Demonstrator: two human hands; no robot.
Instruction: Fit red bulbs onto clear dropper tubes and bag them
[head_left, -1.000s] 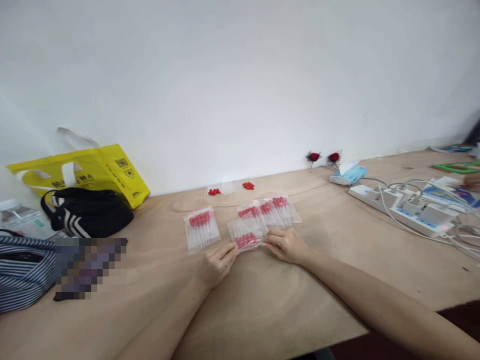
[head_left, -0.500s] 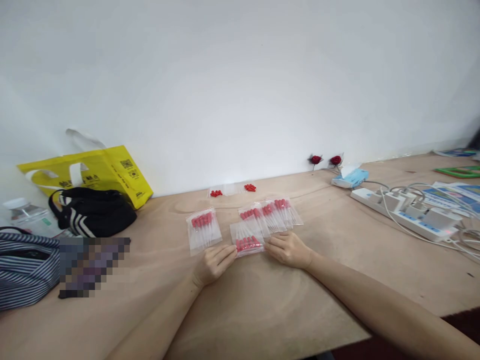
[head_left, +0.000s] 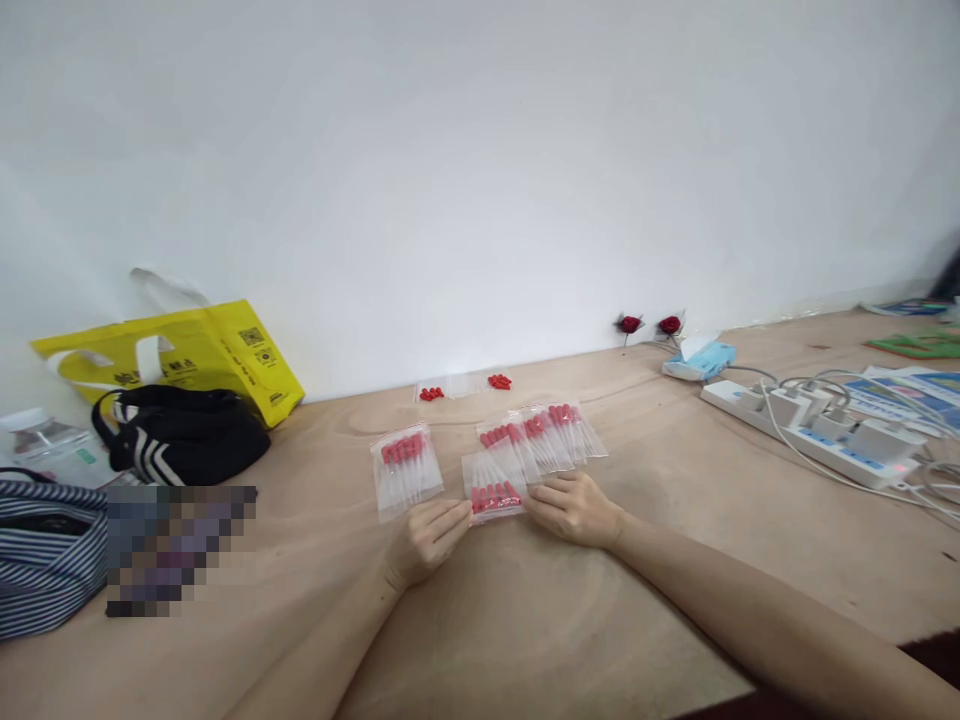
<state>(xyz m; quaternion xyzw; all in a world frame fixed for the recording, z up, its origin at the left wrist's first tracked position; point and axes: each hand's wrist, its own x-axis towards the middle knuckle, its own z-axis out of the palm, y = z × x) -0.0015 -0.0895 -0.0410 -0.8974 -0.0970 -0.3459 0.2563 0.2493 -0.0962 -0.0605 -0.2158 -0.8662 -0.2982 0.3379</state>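
Note:
A clear zip bag [head_left: 489, 470] holding white sticks with red tips lies between my hands, its red ends towards me. My left hand [head_left: 429, 540] is closed at the bag's near left corner, fingers pressed together. At the near right corner, my right hand [head_left: 574, 508] pinches the edge, its fingertips partly hidden. Just left of them lies a similar bag [head_left: 407, 472], red tips pointing away. Several more such bags [head_left: 559, 438] overlap in a row behind my right hand, and the held bag touches this row.
Against the wall are small red pieces [head_left: 431, 394] on clear plastic. On the left stand a yellow bag [head_left: 225, 350], a black pouch [head_left: 199, 435] and a striped bag [head_left: 49, 550]. Rightward are two red flowers [head_left: 630, 324], a blue tissue pack [head_left: 699, 360] and a power strip [head_left: 810, 435] with cables.
The view has shifted slightly, so things sit a little lower. My right fingertips have edged left along the bag's near edge; both hands stay at its corners.

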